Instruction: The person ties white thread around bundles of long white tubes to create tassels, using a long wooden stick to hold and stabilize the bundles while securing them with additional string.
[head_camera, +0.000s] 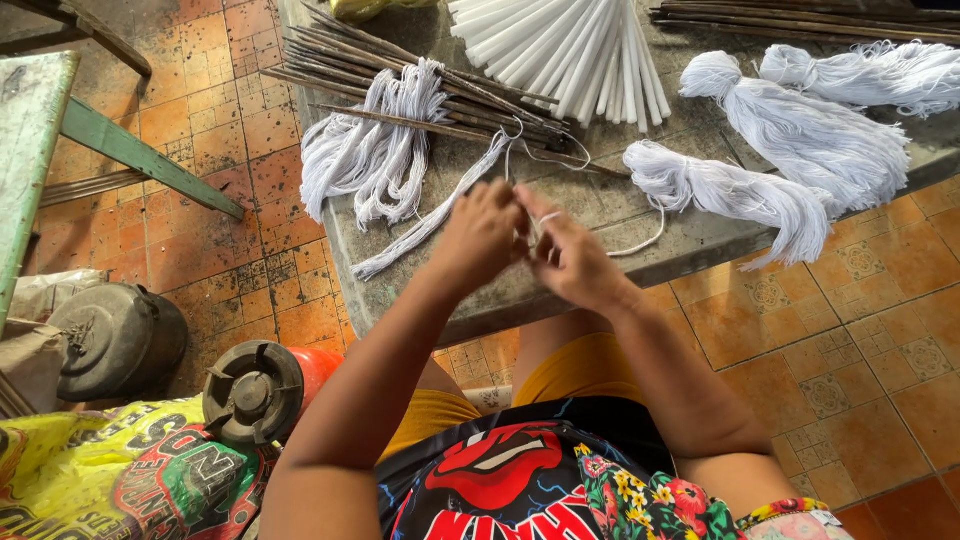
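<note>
Tying thin white cotton string (520, 160) like this goes best if you keep it taut and work close to the fingertips; slack just tangles. Left hand (480, 235) has fingers curled in, pinching the string at the tips; right hand (572, 258) is pressed against it, fingers bunched on the same strand, which runs up from them to the dark wooden sticks (430, 85) on the grey stone table (590, 205); a loose white thread bundle (372, 150) sits just left.

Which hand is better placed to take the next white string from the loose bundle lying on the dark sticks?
Probably the left hand. The loose string bundle on the dark sticks lies up and left of it, and one strand already runs to it. The right hand would have to cross over.
</note>
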